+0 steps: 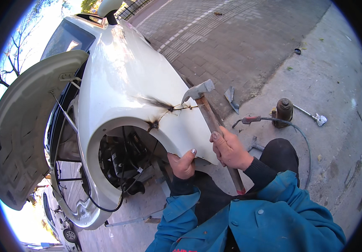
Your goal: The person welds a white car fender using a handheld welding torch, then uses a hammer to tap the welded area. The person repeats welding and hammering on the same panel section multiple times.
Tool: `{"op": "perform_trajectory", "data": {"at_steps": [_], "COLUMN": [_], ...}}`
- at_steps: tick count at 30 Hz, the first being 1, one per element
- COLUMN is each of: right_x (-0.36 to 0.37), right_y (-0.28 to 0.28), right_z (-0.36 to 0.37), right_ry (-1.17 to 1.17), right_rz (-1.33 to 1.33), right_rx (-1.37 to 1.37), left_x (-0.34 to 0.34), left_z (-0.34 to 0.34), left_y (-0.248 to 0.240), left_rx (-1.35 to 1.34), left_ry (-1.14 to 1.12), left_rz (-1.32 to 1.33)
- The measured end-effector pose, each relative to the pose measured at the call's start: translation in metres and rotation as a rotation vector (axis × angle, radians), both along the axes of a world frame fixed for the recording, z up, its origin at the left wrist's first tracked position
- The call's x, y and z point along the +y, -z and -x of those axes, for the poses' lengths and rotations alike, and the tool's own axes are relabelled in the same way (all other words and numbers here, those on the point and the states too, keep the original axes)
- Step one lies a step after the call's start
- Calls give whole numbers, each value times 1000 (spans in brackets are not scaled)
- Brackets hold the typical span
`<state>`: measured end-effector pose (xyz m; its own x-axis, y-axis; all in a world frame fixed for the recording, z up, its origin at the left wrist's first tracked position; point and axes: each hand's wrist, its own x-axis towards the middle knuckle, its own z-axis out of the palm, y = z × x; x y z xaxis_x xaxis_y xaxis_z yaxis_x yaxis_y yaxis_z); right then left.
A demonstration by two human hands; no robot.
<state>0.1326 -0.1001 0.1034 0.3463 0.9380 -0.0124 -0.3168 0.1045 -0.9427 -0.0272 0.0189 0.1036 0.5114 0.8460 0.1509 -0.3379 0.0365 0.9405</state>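
Observation:
My right hand (230, 150) is wrapped round the wooden handle of a hammer (206, 112). Its metal head is raised in front of the white car fender (184, 135), and the reddish handle end points toward my lap. At the lower corner of that fender, behind the wheel arch, my left hand (182, 165) is closed on the panel edge. The thumb lies against the outside, and the other fingers are mostly hidden. A scorched, cracked seam (163, 116) with black burn marks runs from the wheel arch across the fender.
The car's hood (26, 122) stands raised at left, beside the open wheel well (124, 153). To the right, a bottle jack (283, 112), a cable (292, 124) with a red-grey holder and a metal rod tool (311, 113) lie on concrete. A metal scrap (232, 100) rests nearby.

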Motion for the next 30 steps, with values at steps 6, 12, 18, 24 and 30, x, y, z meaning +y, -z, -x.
{"op": "perform_trajectory", "data": {"at_steps": [6,12,18,24,30], "right_x": [-6,-5,-5,-2,3], "right_y": [4,6,5,7,4], "right_z": [9,3,15,2,17], "right_ry": [251,26,175,27,88], "right_rz": [-224,-15,-160,-31,-51], "right_rx": [71,-11,38,129,53], "left_x": [-1,0,-5,-3,-4], "left_z": [2,1,0,-2,1], "left_y": [-3,-2,-3,-3,-3], "left_rx": [43,26,19,-6,-7], "left_ry": [-15,5,-25,-21,-43], "left_rz": [-18,37,22,40,53]}}
